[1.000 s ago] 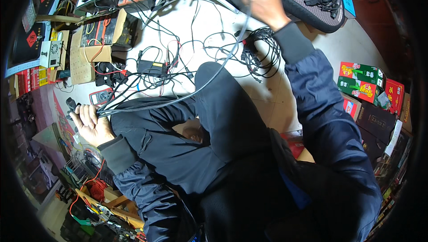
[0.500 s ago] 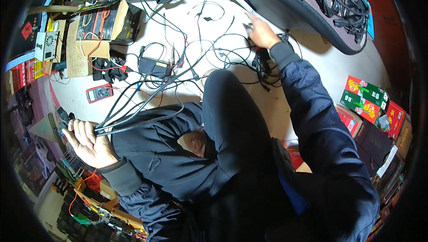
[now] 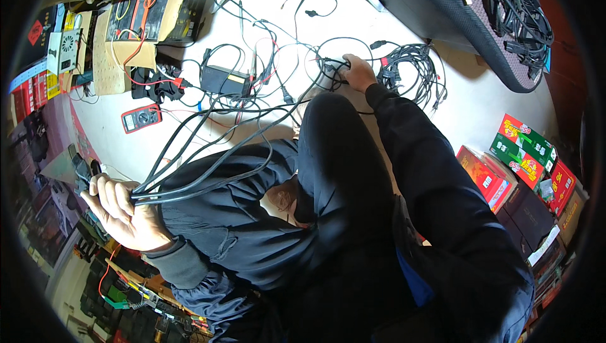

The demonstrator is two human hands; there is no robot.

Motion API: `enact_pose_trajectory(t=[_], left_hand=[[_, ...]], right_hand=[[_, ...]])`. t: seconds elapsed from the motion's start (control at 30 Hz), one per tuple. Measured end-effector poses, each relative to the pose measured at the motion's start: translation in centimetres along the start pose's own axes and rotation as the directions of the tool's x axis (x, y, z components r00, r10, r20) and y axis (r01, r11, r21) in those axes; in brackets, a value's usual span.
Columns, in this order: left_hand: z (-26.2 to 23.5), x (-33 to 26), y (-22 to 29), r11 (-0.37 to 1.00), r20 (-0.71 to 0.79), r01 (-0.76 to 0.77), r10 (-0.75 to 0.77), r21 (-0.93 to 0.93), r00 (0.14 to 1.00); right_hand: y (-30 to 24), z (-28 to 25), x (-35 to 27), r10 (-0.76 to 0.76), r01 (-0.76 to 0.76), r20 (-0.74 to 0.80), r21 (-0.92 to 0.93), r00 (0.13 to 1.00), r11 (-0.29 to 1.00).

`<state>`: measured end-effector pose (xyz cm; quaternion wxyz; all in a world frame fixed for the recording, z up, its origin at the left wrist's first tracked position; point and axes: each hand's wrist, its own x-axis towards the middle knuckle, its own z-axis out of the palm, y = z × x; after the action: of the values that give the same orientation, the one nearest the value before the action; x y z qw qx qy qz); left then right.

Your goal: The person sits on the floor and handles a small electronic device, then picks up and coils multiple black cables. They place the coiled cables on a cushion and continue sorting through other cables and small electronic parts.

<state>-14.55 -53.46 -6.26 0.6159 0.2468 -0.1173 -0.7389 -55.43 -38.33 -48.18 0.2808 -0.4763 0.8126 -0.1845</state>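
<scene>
Cables, several, black, run from our L hand over our leg toward the floor. L fingers curl closed round them, w/ plugs poking out past the fist. R hand is half-curled at black cords on the floor; can't tell if it's got a grip. Prob. light, bendy, a bit springy, apt to snag; we'd hold the bunch nr. the plugs, not by single strands. Labels: pale chars. on red/green cartons; other print's too small for us.
</scene>
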Motion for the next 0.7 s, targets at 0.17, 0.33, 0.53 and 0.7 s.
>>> enact_pose_trajectory(t=[0.17, 0.33, 0.53, 0.7], left_hand=[[-0.2, 0.1, 0.4, 0.996, -0.077, -0.067, 0.072, 0.065, 0.994], [-0.5, 0.0, 0.4, 0.995, 0.012, -0.059, 0.058, 0.084, 0.998], [0.2, -0.5, -0.4, 0.998, -0.020, 0.002, -0.001, 0.064, 1.000], [0.5, -0.7, -1.0, 1.000, -0.042, 0.024, -0.023, 0.012, 0.999]], right_hand=[[-0.1, 1.7, 0.0, 0.101, -0.072, 0.101, -0.256, 0.990, 0.964], [0.3, -2.1, -0.4, -0.016, 0.018, 0.105, -0.013, 0.994, 1.000], [-1.8, -3.0, 0.5, -0.176, 0.184, 0.204, -0.021, 0.963, 0.983], [-4.4, 0.1, 1.5, -0.049, 0.060, 0.305, -0.025, 0.951, 0.998]])
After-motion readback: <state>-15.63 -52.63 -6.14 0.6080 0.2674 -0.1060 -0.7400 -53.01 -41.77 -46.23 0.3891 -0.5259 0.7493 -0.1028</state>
